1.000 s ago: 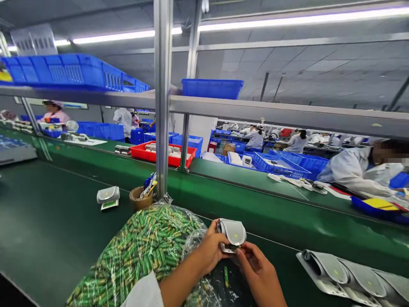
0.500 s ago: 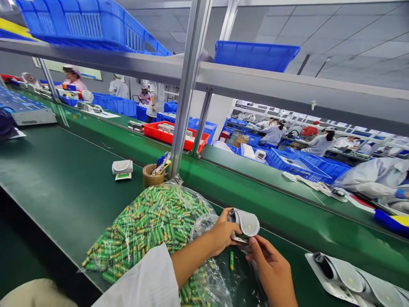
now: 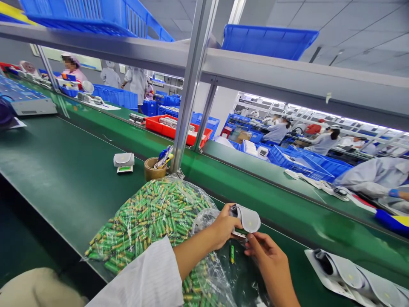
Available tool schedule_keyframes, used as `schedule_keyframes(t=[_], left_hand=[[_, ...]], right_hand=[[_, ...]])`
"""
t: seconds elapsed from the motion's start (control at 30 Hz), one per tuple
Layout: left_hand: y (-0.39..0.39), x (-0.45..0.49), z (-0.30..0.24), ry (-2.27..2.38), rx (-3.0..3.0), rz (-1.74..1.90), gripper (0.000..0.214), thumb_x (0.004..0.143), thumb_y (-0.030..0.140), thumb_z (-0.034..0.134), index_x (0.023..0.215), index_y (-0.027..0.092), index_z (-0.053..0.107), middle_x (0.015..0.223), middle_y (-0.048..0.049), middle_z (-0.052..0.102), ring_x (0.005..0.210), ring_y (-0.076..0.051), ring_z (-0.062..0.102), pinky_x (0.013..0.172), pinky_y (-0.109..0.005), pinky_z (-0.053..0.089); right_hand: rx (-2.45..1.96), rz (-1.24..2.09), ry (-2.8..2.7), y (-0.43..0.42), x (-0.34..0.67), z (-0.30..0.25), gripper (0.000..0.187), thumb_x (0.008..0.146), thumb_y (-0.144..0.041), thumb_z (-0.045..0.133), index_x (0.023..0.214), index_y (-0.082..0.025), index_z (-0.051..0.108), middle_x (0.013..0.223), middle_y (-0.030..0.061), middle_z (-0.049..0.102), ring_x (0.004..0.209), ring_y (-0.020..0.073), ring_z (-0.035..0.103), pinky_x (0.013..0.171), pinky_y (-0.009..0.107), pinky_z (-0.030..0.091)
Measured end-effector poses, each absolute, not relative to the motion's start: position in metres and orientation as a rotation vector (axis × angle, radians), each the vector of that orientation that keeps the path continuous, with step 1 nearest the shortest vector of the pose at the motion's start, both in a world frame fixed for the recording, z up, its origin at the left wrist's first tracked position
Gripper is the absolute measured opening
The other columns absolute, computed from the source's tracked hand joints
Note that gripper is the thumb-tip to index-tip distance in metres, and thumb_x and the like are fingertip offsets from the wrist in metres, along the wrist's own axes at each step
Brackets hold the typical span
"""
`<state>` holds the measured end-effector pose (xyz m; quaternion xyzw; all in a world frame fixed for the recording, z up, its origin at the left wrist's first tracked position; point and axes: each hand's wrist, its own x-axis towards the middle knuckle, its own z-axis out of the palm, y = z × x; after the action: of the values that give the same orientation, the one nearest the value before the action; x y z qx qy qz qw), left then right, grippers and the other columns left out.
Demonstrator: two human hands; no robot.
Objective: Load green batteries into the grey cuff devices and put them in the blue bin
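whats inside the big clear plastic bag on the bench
Green cylindrical batteries lie heaped in the clear plastic bag. The left arm hides some, and the upper layer covers whatever lies deeper.

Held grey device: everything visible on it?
The device has a light grey, fabric-looking rolled band with a rounded flap, a yellowish mark and a dark opening at its left end. Beneath is a white part, partly hidden, with green showing. It tilts in the left grip beside the plastic bag; the right grip appears to touch its lower edge.

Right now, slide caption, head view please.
Left hand holding a curved grey device, right hand at its edge, beside a clear plastic bag of green cylinders.
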<state>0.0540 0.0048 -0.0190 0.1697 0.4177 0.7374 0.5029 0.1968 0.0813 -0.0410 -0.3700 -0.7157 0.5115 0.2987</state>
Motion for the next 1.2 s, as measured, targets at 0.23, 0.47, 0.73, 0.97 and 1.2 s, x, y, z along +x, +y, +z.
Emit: schedule_keyframes(t=[0.23, 0.47, 0.73, 0.97, 1.2], left_hand=[[0.01, 0.048, -0.025, 0.851, 0.165, 1.858, 0.068, 0.04, 0.02, 0.054, 0.108, 0.024, 0.052, 0.095, -0.004, 0.069, 0.088, -0.028, 0.069, 0.075, -0.04, 0.057], [0.009, 0.047, -0.024, 0.814, 0.13, 1.868, 0.065, 0.038, 0.019, 0.055, 0.104, 0.023, 0.052, 0.093, -0.0054, 0.07, 0.09, -0.031, 0.07, 0.082, -0.048, 0.057], [0.009, 0.039, -0.019, 0.798, 0.155, 1.993, 0.076, 0.041, 0.013, 0.059, 0.115, 0.028, 0.049, 0.116, -0.0043, 0.066, 0.089, -0.024, 0.068, 0.084, -0.047, 0.06], [0.006, 0.041, -0.017, 0.863, 0.197, 1.945, 0.079, 0.042, 0.015, 0.061, 0.119, 0.028, 0.047, 0.118, -0.0055, 0.065, 0.09, -0.023, 0.067, 0.077, -0.039, 0.059], [0.005, 0.042, -0.015, 0.889, 0.247, 1.935, 0.078, 0.045, 0.017, 0.06, 0.122, 0.029, 0.049, 0.123, -0.0064, 0.061, 0.092, -0.023, 0.065, 0.076, -0.039, 0.06]], right_hand=[[-0.576, 0.833, -2.265, 0.076, 0.2, -0.047, 0.049, 0.096, -0.063, 0.06, 0.117, -0.02, 0.072, 0.095, 0.007, 0.071, 0.079, 0.0197, 0.071, 0.069, 0.03, 0.061], [-0.39, 0.438, -2.445, 0.078, 0.199, -0.044, 0.043, 0.107, -0.05, 0.043, 0.127, -0.02, 0.068, 0.083, 0.0013, 0.061, 0.059, 0.0143, 0.061, 0.055, 0.028, 0.051], [-0.381, 0.844, -2.671, 0.066, 0.207, -0.038, 0.038, 0.096, -0.052, 0.063, 0.118, -0.023, 0.071, 0.081, 0.0013, 0.069, 0.057, 0.0158, 0.062, 0.054, 0.028, 0.054], [-0.135, 0.735, -2.835, 0.063, 0.209, -0.038, 0.034, 0.104, -0.027, 0.042, 0.118, -0.025, 0.072, 0.1, 0.0078, 0.071, 0.078, 0.0182, 0.071, 0.073, 0.031, 0.06], [-0.134, 0.491, -2.681, 0.088, 0.198, -0.076, 0.04, 0.104, -0.021, 0.033, 0.12, -0.02, 0.07, 0.107, 0.0138, 0.073, 0.088, 0.0224, 0.077, 0.072, 0.034, 0.064]])
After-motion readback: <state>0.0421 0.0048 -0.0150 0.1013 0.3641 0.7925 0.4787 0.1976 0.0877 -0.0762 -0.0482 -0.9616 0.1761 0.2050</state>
